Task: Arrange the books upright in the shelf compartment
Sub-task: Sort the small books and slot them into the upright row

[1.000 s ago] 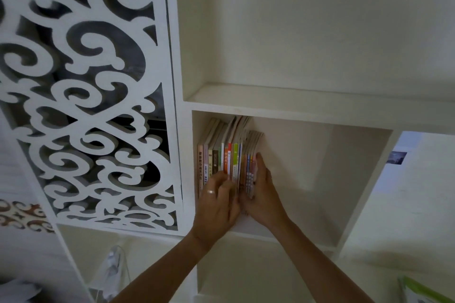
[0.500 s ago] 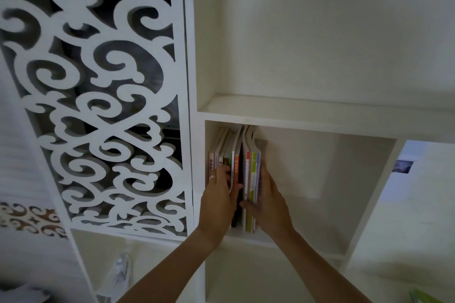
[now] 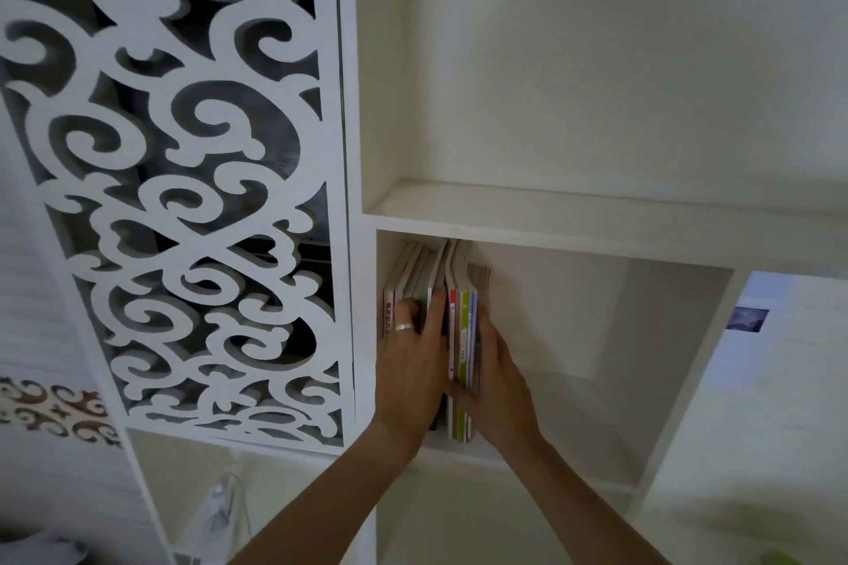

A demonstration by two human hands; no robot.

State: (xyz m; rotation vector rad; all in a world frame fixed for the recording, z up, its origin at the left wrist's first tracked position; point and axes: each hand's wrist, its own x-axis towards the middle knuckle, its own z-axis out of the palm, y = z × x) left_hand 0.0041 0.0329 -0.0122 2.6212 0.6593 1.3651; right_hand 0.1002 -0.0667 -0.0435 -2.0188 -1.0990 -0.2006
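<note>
Two hands on the books

Shelf (image 3: 550,225), white, beside a scroll-cut panel (image 3: 183,197). Books (image 3: 463,326) stand upright in a row, packed against the left wall of the middle compartment. Left hand (image 3: 413,362), ring on one finger, lies flat on the left spines, fingers straight. Right hand (image 3: 498,374) clasps the rightmost books, thumb across the spines, fingers behind.

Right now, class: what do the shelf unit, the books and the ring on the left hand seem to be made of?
Shelf unit: probably painted or laminated board; flat, matte white, square edges.
Books: paper with thin, soft covers; the coloured spines are narrow and the tops curl.
Ring on the left hand: likely silvery metal; a pale, bright band.
</note>
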